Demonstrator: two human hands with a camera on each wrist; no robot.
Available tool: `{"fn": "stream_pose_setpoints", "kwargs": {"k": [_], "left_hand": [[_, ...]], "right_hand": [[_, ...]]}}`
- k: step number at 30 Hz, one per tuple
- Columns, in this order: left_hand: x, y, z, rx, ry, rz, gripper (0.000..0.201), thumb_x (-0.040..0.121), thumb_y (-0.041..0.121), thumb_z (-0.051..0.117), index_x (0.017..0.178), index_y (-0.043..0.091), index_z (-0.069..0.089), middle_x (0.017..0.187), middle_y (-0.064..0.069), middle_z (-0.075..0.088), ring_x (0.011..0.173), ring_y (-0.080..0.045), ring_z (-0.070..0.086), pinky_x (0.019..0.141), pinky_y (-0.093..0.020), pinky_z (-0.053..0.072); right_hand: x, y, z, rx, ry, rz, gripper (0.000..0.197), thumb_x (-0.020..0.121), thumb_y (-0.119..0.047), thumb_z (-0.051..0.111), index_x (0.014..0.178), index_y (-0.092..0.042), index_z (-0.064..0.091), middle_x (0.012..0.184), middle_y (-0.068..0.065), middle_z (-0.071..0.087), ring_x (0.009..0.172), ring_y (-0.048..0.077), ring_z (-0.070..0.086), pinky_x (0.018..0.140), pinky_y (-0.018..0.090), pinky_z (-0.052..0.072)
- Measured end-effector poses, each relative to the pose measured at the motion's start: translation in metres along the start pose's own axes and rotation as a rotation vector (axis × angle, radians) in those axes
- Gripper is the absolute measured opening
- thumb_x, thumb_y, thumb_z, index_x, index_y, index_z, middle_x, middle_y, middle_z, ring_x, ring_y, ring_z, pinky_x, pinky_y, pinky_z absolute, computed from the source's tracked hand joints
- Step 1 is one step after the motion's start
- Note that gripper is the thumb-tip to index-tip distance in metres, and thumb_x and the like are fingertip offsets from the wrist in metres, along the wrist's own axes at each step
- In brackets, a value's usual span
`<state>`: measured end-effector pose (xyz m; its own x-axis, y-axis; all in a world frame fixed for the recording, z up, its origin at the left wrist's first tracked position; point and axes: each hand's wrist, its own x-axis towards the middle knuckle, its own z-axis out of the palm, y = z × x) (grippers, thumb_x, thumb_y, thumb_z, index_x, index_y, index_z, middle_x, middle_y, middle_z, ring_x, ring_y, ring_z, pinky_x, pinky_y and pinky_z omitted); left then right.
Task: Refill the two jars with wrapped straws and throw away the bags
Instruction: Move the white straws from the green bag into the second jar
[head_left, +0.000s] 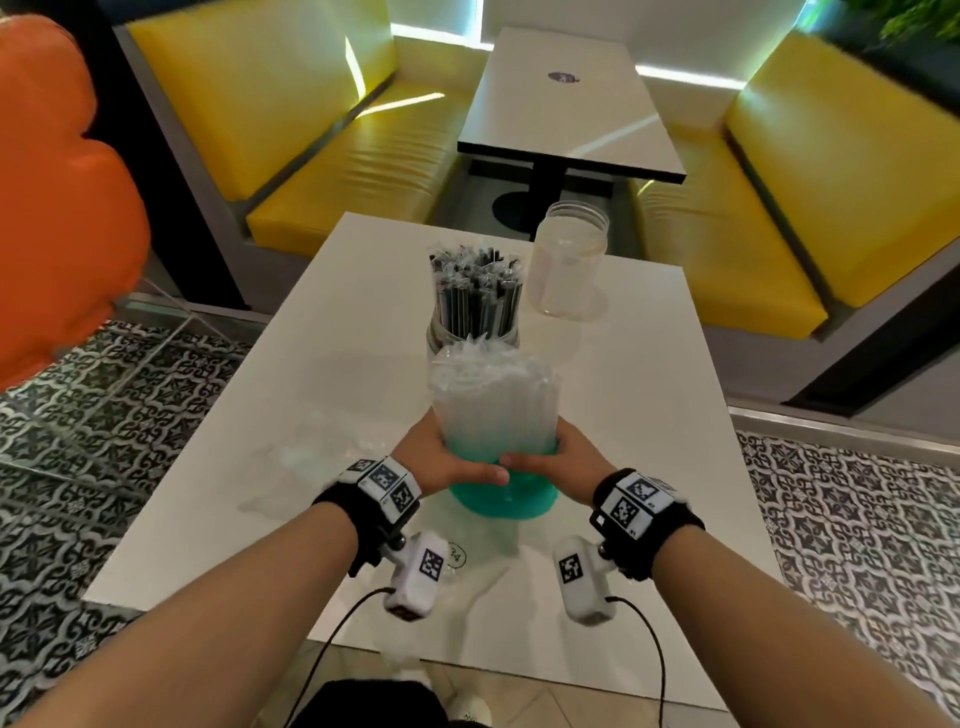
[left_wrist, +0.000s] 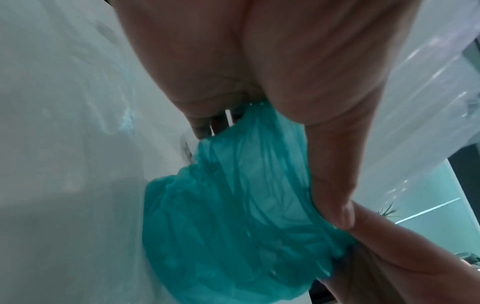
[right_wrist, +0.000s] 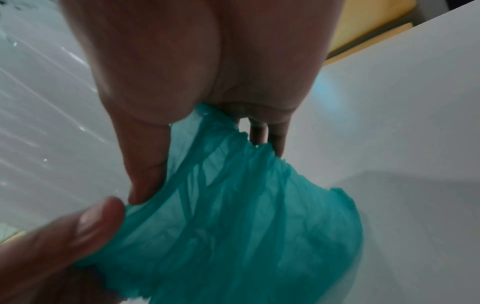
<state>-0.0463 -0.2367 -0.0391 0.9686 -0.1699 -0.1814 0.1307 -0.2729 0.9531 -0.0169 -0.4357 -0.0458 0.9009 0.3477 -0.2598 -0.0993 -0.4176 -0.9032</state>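
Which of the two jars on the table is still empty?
The far right jar, clear with nothing inside. The other jar, nearer and to its left, just behind the held bundle, already stands packed with dark wrapped straws.

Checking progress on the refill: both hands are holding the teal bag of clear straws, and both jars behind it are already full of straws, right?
Not quite. The head view shows only the near jar full of dark straws; the far jar is empty. Both hands do hold the teal bag.

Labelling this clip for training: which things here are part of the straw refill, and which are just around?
Job: bundle of clear wrapped straws, teal bag, jar of black straws, empty jar, left hand, right hand.

Around: far table, yellow benches, orange cushion.
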Motion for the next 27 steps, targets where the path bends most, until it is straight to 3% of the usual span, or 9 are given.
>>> {"fn": "stream_pose_setpoints", "kwargs": {"k": [4, 8, 12, 15, 18, 20, 22, 24, 27], "left_hand": [[0.017, 0.009, 0.005, -0.029, -0.036, 0.016, 0.084, 0.040, 0.031, 0.096, 0.116, 0.028, 0.061, 0.111, 0.004, 0.070, 0.107, -0.010, 0.064, 0.096, -0.038, 0.053], [0.031, 0.032, 0.015, -0.074, -0.073, 0.104, 0.076, 0.042, 0.022, 0.095, 0.107, 0.040, 0.060, 0.113, 0.004, 0.069, 0.108, -0.009, 0.063, 0.093, -0.033, 0.054], [0.050, 0.041, 0.026, -0.132, -0.111, 0.073, 0.090, 0.039, 0.023, 0.095, 0.121, 0.022, 0.057, 0.114, -0.001, 0.069, 0.110, -0.017, 0.064, 0.094, -0.044, 0.054], [0.065, 0.041, 0.034, -0.135, -0.043, 0.057, 0.097, 0.035, 0.026, 0.095, 0.123, 0.025, 0.054, 0.117, 0.002, 0.068, 0.111, -0.017, 0.063, 0.095, -0.046, 0.053], [0.073, 0.036, 0.034, -0.139, 0.019, 0.020, 0.090, 0.036, 0.026, 0.093, 0.119, 0.024, 0.058, 0.113, 0.004, 0.069, 0.108, -0.015, 0.064, 0.095, -0.046, 0.052], [0.075, 0.032, 0.032, -0.154, 0.059, -0.014, 0.086, 0.036, 0.027, 0.093, 0.116, 0.023, 0.061, 0.110, 0.002, 0.071, 0.105, -0.016, 0.066, 0.094, -0.046, 0.054], [0.074, 0.030, 0.030, -0.176, 0.096, -0.040, 0.085, 0.035, 0.028, 0.094, 0.114, 0.021, 0.063, 0.108, 0.000, 0.072, 0.103, -0.016, 0.067, 0.091, -0.045, 0.055], [0.074, 0.028, 0.030, -0.188, 0.149, -0.070, 0.086, 0.034, 0.029, 0.094, 0.114, 0.020, 0.063, 0.107, -0.001, 0.073, 0.102, -0.016, 0.068, 0.090, -0.043, 0.056], [0.075, 0.027, 0.030, -0.170, 0.224, -0.106, 0.084, 0.033, 0.033, 0.093, 0.111, 0.019, 0.065, 0.104, 0.000, 0.074, 0.100, -0.014, 0.069, 0.086, -0.037, 0.057]], "right_hand": [[-0.007, -0.008, -0.018, 0.036, -0.020, 0.063, 0.062, 0.069, -0.026, 0.084, 0.125, -0.020, 0.056, 0.115, 0.000, 0.069, 0.107, 0.017, 0.066, 0.096, 0.038, 0.053], [-0.009, -0.022, -0.042, 0.025, 0.011, 0.047, 0.068, 0.069, -0.017, 0.083, 0.128, -0.026, 0.050, 0.118, -0.006, 0.066, 0.111, 0.011, 0.062, 0.096, 0.034, 0.052], [-0.005, -0.035, -0.070, 0.032, 0.003, 0.089, 0.088, 0.048, -0.032, 0.083, 0.130, -0.023, 0.051, 0.117, -0.003, 0.067, 0.110, 0.016, 0.063, 0.096, 0.036, 0.051], [0.002, -0.039, -0.097, 0.020, -0.071, 0.092, 0.084, 0.054, -0.022, 0.081, 0.132, -0.019, 0.050, 0.121, 0.000, 0.066, 0.112, 0.018, 0.062, 0.096, 0.035, 0.052], [0.024, -0.039, -0.133, -0.027, -0.115, 0.094, 0.081, 0.060, -0.007, 0.075, 0.135, -0.016, 0.045, 0.131, 0.005, 0.060, 0.117, 0.023, 0.060, 0.091, 0.034, 0.054], [0.048, -0.038, -0.159, -0.109, -0.037, 0.135, 0.079, 0.064, -0.005, 0.076, 0.136, -0.012, 0.043, 0.136, 0.007, 0.054, 0.123, 0.025, 0.056, 0.098, 0.040, 0.050], [0.075, -0.040, -0.180, -0.260, 0.073, 0.139, 0.071, 0.076, -0.009, 0.076, 0.137, -0.012, 0.042, 0.142, 0.007, 0.050, 0.124, 0.026, 0.053, 0.100, 0.037, 0.046], [0.106, -0.043, -0.193, -0.358, 0.186, 0.083, 0.067, 0.081, -0.018, 0.075, 0.139, -0.015, 0.041, 0.143, 0.006, 0.047, 0.127, 0.027, 0.050, 0.100, 0.035, 0.043], [0.158, -0.048, -0.202, -0.428, 0.294, -0.036, 0.071, 0.082, -0.028, 0.074, 0.142, -0.017, 0.038, 0.148, 0.009, 0.041, 0.135, 0.028, 0.042, 0.111, 0.040, 0.035]]}}
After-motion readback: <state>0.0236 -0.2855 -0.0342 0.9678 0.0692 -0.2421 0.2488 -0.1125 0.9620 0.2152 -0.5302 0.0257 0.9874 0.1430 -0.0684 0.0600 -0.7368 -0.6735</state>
